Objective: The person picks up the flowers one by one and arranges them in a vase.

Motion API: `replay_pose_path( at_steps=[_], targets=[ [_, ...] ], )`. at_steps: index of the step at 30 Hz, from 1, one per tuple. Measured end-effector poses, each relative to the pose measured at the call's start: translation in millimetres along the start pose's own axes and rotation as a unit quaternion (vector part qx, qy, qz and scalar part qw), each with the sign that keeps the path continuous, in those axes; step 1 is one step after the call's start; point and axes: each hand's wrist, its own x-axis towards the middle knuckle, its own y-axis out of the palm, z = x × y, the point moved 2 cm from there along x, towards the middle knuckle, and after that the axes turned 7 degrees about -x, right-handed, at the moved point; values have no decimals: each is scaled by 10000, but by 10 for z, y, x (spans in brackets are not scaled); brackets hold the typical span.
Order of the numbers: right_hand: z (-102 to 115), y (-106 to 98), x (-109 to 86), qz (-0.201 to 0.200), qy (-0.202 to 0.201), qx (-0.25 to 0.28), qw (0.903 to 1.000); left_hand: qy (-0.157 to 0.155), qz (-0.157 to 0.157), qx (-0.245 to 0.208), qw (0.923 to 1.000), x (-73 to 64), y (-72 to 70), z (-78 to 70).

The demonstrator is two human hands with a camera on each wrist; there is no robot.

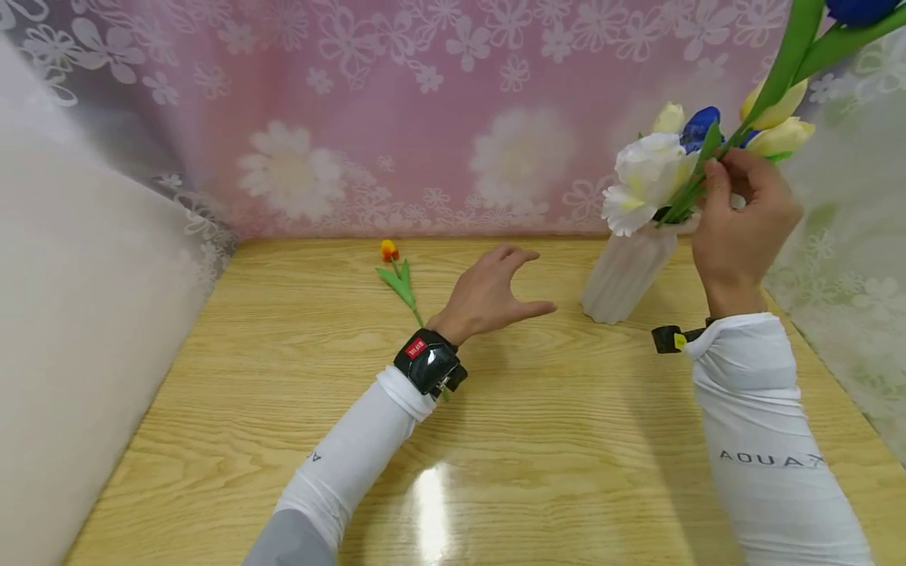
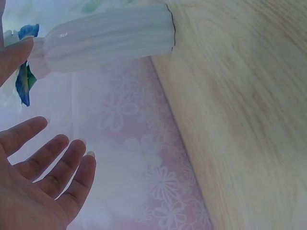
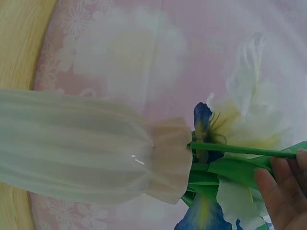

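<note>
My right hand (image 1: 750, 216) pinches the green stem of a blue artificial tulip (image 1: 859, 9), whose bloom is cut off by the upper right corner. In the right wrist view the lower end of that stem (image 3: 240, 149) meets the ruffled mouth of the white vase (image 3: 81, 148); how deep it sits I cannot tell. White, yellow and blue flowers (image 1: 647, 177) fill the vase. My left hand (image 1: 488, 295), thumb and fingers spread, hovers left of the vase and holds nothing. Behind its wrist lies an orange-yellow tulip (image 1: 389, 251), its lower stem partly hidden.
The wooden table (image 1: 318, 440) runs back to a pink floral curtain (image 1: 425, 141). A pale wall (image 1: 78, 275) borders its left side, and a whitish patterned curtain (image 1: 849, 275) borders the right.
</note>
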Motion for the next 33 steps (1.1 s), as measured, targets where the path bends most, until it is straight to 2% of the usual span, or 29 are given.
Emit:
replay_pose_path(
  at_steps=[14, 23, 27, 30, 31, 33],
  targets=[
    [-75, -7, 132, -81, 160, 63, 9998, -4, 1, -42, 10000, -19, -5, 31],
    [-142, -18, 67, 314, 138, -946, 9949, 77, -110, -78, 9999, -53, 34, 75],
    [-164, -35, 20, 533, 274, -1604, 9852, 73, -130, -108, 9998, -76, 61, 103],
    [-171, -49, -4, 824, 360, -2083, 9739, 1, -96, -124, 9999, -96, 80, 126],
    [-174, -54, -6, 984, 397, -2245, 9687, -32, -79, -131, 9999, -103, 86, 133],
    [-186, -66, -13, 1562, 496, -2535, 9534, -84, -52, -154, 9998, -120, 100, 154]
  ],
)
